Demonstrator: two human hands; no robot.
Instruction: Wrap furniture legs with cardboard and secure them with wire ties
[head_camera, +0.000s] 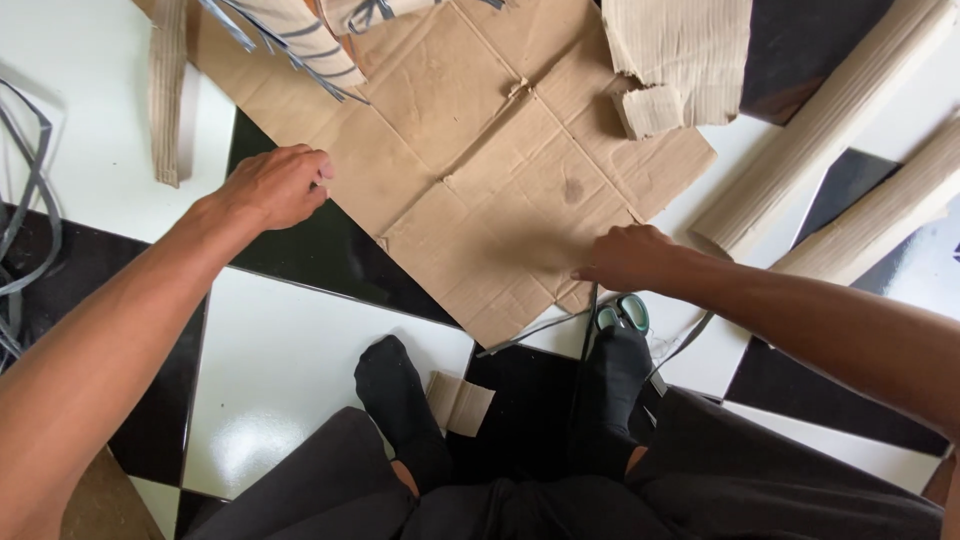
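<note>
- The flattened cardboard sheet (480, 170) lies on the black-and-white tiled floor (290, 350), at 12 o'clock from the person's socked feet (400, 390).
- Left hand (275, 185) curls loosely on the sheet's 9 o'clock edge; right hand (625, 257) presses its 4 o'clock corner, fingers bent, grasp unclear.
- Judged best: keep both edges pinned flat and move them evenly.
- Green-handled scissors (623, 313) lie at 5 o'clock; corrugated strips (830, 120) at 2 o'clock.

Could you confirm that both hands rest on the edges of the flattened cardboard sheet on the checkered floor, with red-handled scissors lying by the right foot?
Nearly right, but the scissors have green handles, not red, as the head view shows. The left hand and right hand are indeed at the edges of the flattened cardboard sheet on the checkered floor, and the scissors lie by the right foot.
</note>
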